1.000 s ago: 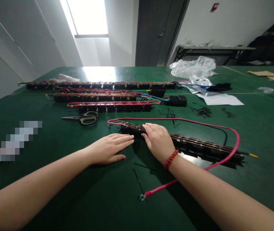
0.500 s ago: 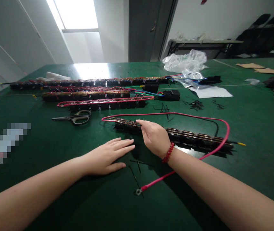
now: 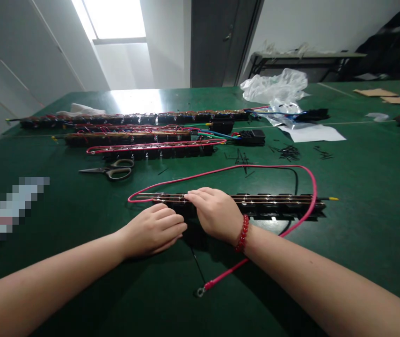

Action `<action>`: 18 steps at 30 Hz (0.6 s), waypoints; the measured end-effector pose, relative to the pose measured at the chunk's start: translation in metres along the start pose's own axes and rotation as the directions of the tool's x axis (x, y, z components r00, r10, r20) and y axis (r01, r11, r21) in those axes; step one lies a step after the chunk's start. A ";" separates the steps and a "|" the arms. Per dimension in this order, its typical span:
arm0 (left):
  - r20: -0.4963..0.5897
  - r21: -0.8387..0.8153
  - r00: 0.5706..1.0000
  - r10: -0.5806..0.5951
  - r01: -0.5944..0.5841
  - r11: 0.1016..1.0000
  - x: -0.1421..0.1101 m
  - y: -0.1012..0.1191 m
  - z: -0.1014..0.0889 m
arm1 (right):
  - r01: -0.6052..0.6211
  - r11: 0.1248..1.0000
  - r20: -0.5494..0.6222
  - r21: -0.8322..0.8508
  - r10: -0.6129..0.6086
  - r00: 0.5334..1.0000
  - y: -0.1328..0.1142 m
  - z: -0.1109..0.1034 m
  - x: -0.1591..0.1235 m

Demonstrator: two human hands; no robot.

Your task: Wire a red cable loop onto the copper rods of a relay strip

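Observation:
A long black segmented bar (image 3: pixel 266 213) with thin metal rods along its top lies across the table in front of me. My right hand (image 3: pixel 217 213), with red beads at the wrist, is closed over the bar left of its middle. Just below the bar's left end, my left hand (image 3: pixel 156 229) has its fingers curled; what they hold, if anything, is hidden. A red cable (image 3: pixel 200 175) loops behind the bar and passes under my right forearm. Its ring terminal (image 3: pixel 200 292) rests near me, beside a thin black strip (image 3: pixel 197 264).
Scissors (image 3: pixel 115 172) lie to the left. Behind are several wired black bars (image 3: pixel 157 152), loose thin black pieces (image 3: pixel 287 152), white paper (image 3: pixel 314 133) and clear plastic wrap (image 3: pixel 277 84). Brown cardboard (image 3: pixel 377 92) is at the far right of the green table (image 3: pixel 361 187).
The bar has shifted left and turned nearly level, with my right hand on it. My left hand has gone from flat and spread to curled. The red cable loop has moved left.

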State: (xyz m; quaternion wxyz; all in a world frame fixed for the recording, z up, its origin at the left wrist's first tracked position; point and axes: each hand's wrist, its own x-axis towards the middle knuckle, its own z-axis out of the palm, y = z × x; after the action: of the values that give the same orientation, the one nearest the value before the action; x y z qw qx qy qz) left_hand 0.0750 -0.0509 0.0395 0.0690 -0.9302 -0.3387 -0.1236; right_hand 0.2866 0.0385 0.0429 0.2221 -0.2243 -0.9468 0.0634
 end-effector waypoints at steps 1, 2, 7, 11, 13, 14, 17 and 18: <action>0.020 -0.029 0.999 -0.031 0.031 0.999 0.000 0.005 0.000 | 0.001 1.000 0.005 -0.002 -0.001 1.000 0.001 0.000 0.000; 0.043 -0.060 0.997 -0.065 0.068 0.996 -0.001 0.011 0.000 | 0.003 1.000 0.007 -0.003 -0.003 1.000 0.001 0.000 0.000; 0.111 -0.131 0.975 -0.190 0.204 0.970 -0.001 0.031 -0.001 | 0.005 1.000 0.012 -0.006 -0.005 1.000 0.004 0.001 0.000; 0.127 -0.247 0.979 -0.161 0.188 0.951 -0.004 0.022 -0.004 | 0.008 1.000 0.016 -0.007 -0.008 1.000 0.003 -0.001 0.000; 0.128 -0.298 0.983 -0.135 0.168 0.940 -0.006 0.014 -0.006 | 0.006 1.000 0.014 -0.008 -0.005 1.000 0.002 -0.003 0.001; 0.123 -0.316 0.985 -0.125 0.158 0.935 -0.006 0.010 -0.006 | 0.000 1.000 0.011 -0.014 0.000 1.000 0.002 -0.004 0.002; 0.068 -0.317 0.992 -0.105 0.122 0.941 -0.005 0.003 -0.006 | -0.021 0.998 -0.016 -0.052 0.020 1.000 0.002 -0.008 0.004; 0.038 -0.293 0.995 -0.093 0.100 0.951 -0.003 0.003 -0.005 | -0.029 0.997 -0.028 -0.065 0.027 0.999 0.002 -0.010 0.004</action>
State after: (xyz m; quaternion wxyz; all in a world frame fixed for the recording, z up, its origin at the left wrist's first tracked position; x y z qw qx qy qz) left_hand 0.0735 -0.0560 0.0431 -0.0801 -0.9139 -0.3623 -0.1649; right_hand 0.2881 0.0426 0.0526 0.2263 -0.2455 -0.9421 0.0326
